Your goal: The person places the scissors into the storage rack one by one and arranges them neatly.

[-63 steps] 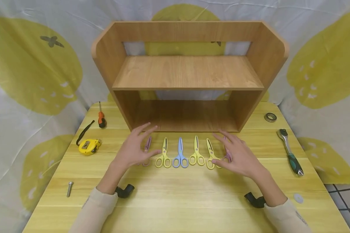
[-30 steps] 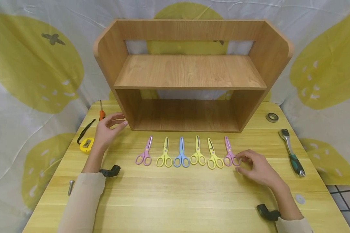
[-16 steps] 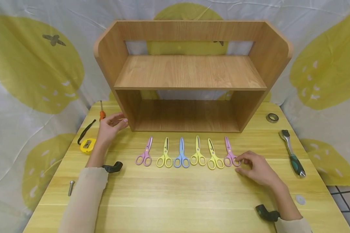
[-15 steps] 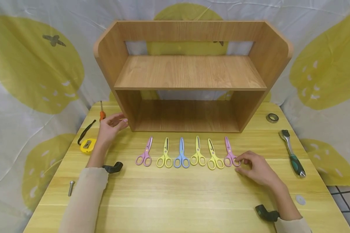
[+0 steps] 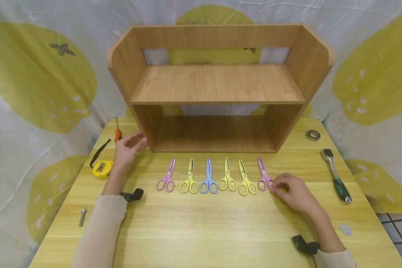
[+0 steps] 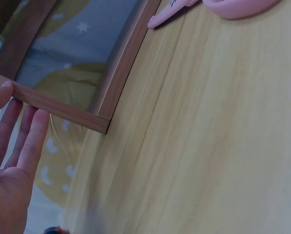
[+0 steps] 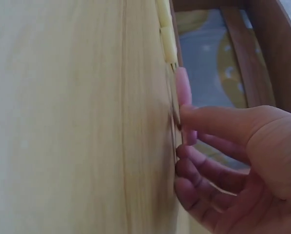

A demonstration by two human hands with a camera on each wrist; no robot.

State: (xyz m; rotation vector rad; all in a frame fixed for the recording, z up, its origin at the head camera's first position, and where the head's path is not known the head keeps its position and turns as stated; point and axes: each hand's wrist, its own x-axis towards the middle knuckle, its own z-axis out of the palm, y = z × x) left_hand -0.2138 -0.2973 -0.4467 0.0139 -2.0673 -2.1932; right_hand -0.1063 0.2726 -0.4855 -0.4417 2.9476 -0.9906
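A row of closed scissors lies on the table in front of a wooden shelf (image 5: 217,83). From left to right come pink scissors (image 5: 168,174), yellow scissors (image 5: 190,174), blue scissors (image 5: 209,175), two more yellow pairs and a second pair of pink scissors (image 5: 262,173). My right hand (image 5: 296,193) pinches a handle loop of this rightmost pair; in the right wrist view the thumb lies against the pink handle (image 7: 183,85). My left hand (image 5: 125,150) is at the shelf's left side, fingers fairly straight, thumb touching the front edge (image 6: 62,108) in the left wrist view.
On the left lie an orange screwdriver (image 5: 118,134), a yellow tape measure (image 5: 102,169) and a bolt (image 5: 82,217). The right side has a tape roll (image 5: 313,135), a ratchet wrench (image 5: 336,176) and a white washer (image 5: 345,229). A lemon-print curtain (image 5: 40,74) hangs behind.
Both hands hovered over the row at first, then moved apart: the left to the shelf's side, the right to the rightmost pink scissors. Since then only slight shifts show.
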